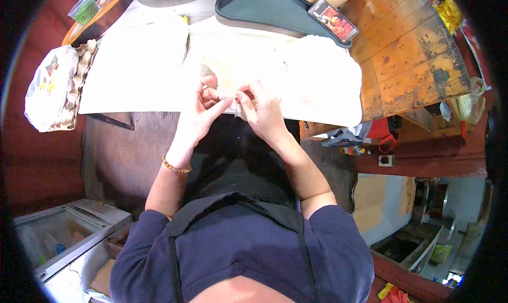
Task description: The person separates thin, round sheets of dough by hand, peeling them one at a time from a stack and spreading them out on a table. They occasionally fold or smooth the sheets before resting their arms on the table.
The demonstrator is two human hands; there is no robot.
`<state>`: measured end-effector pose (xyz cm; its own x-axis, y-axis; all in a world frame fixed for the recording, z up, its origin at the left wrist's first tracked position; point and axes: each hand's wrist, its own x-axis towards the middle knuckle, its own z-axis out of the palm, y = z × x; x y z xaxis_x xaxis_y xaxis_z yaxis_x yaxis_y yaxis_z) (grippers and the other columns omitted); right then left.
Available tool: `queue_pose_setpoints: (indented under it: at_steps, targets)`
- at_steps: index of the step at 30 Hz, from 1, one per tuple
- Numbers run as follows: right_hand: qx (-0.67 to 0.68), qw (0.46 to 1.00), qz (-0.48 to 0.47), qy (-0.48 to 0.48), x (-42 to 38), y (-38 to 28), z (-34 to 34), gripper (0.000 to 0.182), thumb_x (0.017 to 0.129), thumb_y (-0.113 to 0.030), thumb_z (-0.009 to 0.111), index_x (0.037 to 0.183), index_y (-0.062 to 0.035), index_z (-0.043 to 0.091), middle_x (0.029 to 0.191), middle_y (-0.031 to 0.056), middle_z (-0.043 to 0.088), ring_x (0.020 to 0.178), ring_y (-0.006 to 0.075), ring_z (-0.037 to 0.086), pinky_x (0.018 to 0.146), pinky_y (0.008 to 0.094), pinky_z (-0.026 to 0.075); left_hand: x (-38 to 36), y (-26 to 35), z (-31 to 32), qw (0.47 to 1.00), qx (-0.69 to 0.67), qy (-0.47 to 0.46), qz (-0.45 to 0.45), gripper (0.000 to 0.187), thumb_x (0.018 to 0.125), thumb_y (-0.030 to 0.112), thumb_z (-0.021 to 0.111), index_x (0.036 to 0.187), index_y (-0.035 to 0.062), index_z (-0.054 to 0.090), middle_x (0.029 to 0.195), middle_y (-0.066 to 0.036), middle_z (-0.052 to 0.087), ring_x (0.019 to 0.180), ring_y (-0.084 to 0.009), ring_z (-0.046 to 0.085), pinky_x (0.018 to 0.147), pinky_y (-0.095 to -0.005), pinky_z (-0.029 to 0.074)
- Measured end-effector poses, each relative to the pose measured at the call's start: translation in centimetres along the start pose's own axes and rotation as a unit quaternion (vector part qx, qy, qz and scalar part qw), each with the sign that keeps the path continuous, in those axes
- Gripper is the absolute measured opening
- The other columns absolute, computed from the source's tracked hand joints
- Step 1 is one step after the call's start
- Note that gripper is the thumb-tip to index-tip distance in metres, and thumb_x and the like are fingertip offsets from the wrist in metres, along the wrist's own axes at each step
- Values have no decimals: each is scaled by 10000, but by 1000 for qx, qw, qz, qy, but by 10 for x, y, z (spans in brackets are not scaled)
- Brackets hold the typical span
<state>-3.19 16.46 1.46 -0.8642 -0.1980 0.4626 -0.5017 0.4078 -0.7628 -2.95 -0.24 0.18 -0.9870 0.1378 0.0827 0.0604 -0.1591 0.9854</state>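
One wooden table [407, 49] stands to the right, partly under an overexposed white work surface [132, 65]. Beyond that lies a dark mat [259, 6]. A plastic bag [50, 91] touches an egg tray [83, 73] at the left end. Two bare hands meet at the front edge: the right hand [259, 110] pinches a small pale piece [237, 110], while the left hand [203, 104] curls its fingers, thumb tip beside it; whether it grips, I cannot tell. A phone [333, 21] rests on the mat; a beaded bracelet [175, 166] circles the left wrist.
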Motion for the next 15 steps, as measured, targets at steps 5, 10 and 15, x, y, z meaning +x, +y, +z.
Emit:
queue_pose_setpoints:
  at_steps: [5, 10, 15]
  targets:
    - [11, 999, 35, 16, 2, 3, 0, 84, 844, -50, 569, 870, 25, 543, 829, 170, 535, 753, 328, 571, 671, 400, 464, 0, 0, -2, 1000, -14, -6, -13, 530, 825, -1, 675, 1270, 7, 386, 849, -8, 558, 780, -84, 586, 738, -214, 503]
    - [8, 1000, 17, -1, 2, 3, 0, 96, 841, -60, 592, 890, 18, 567, 851, 160, 550, 750, 303, 590, 644, 377, 481, 0, 2, 2, 1000, 1, 4, -11, 541, 826, 2, 673, 1280, 12, 379, 925, -34, 590, 862, -106, 603, 771, -228, 507]
    - [-4, 998, -58, -3, 2, 2, -1, 91, 835, -66, 607, 879, 8, 579, 843, 160, 558, 753, 305, 595, 647, 376, 486, 0, -4, -1, 1000, -15, -6, 9, 537, 829, -12, 649, 1289, 2, 372, 966, -47, 603, 908, -107, 596, 808, -238, 496]
